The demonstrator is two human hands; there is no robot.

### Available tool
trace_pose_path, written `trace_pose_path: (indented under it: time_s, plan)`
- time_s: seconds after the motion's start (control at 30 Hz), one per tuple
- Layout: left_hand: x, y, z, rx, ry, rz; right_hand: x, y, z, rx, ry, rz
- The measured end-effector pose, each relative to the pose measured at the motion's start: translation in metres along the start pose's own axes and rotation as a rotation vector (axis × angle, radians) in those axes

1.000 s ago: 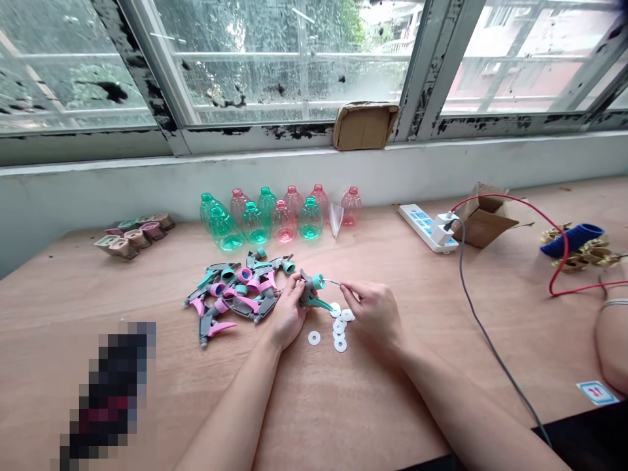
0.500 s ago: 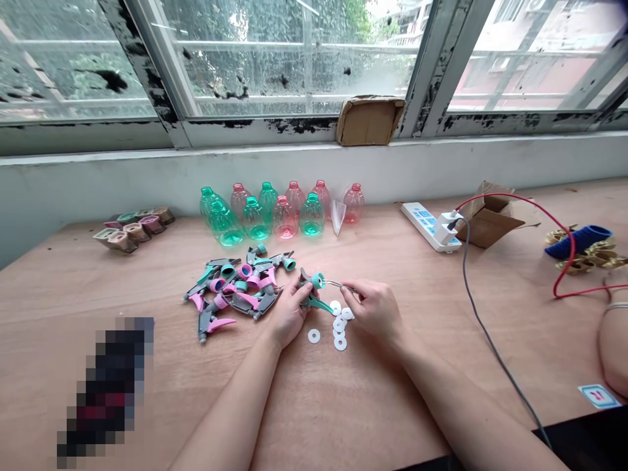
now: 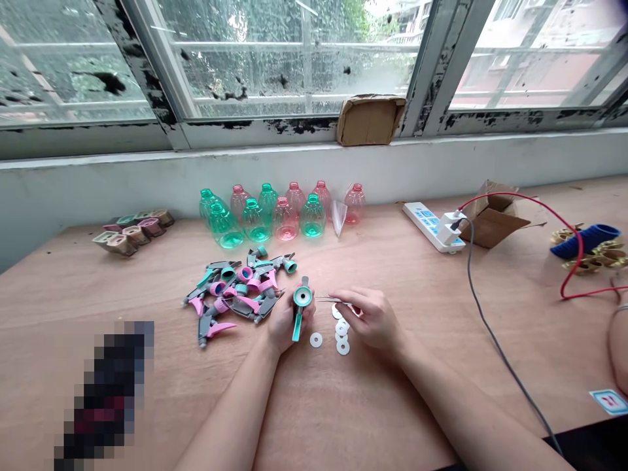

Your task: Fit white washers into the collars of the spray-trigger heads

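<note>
My left hand (image 3: 284, 324) is closed around a grey and teal spray trigger head (image 3: 298, 320). Its round teal collar faces me, with a white ring and a dark centre hole inside. In my right hand (image 3: 375, 319) is a pair of thin metal tweezers (image 3: 328, 299), pinched between thumb and fingers, tips pointing left and apart from the collar. Several white ring washers (image 3: 342, 347) lie in an overlapping row under my right fingertips. One single washer (image 3: 316, 340) rests apart, below the trigger head. A pile of grey, pink and teal spray heads (image 3: 245, 294) lies left of my hands.
Green bottles (image 3: 258, 222) and pink bottles (image 3: 286, 222) stand near the wall. At the left are small containers (image 3: 132, 232). A power strip (image 3: 432, 226), cardboard box (image 3: 495, 219), grey cable (image 3: 483, 327) and blue object (image 3: 583, 241) lie to the right. Another person's arm (image 3: 619, 343) shows at the right edge.
The spray head has turned so its collar faces me, its teal lever pointing down. The tweezers have drawn away from the collar and sit lower.
</note>
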State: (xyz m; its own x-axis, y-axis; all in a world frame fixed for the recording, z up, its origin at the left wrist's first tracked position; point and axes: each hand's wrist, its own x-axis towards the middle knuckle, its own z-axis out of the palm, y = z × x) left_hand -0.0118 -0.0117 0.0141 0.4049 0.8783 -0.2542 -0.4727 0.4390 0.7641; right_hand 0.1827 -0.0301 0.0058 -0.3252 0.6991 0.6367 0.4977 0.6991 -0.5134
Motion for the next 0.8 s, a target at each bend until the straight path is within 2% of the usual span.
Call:
trace_pose_path:
  time_s: [0.23, 0.57, 0.8]
  plan:
    - [0.001, 0.000, -0.001, 0.048, -0.019, 0.004, 0.000, 0.000, 0.000, 0.034, 0.016, 0.008]
    - [0.005, -0.015, -0.004, 0.206, 0.093, 0.110, -0.001, -0.001, 0.001, 0.022, 0.088, 0.009]
    - [0.004, -0.016, -0.001, 0.345, 0.104, 0.129, -0.002, -0.001, 0.000, 0.006, 0.071, 0.031]
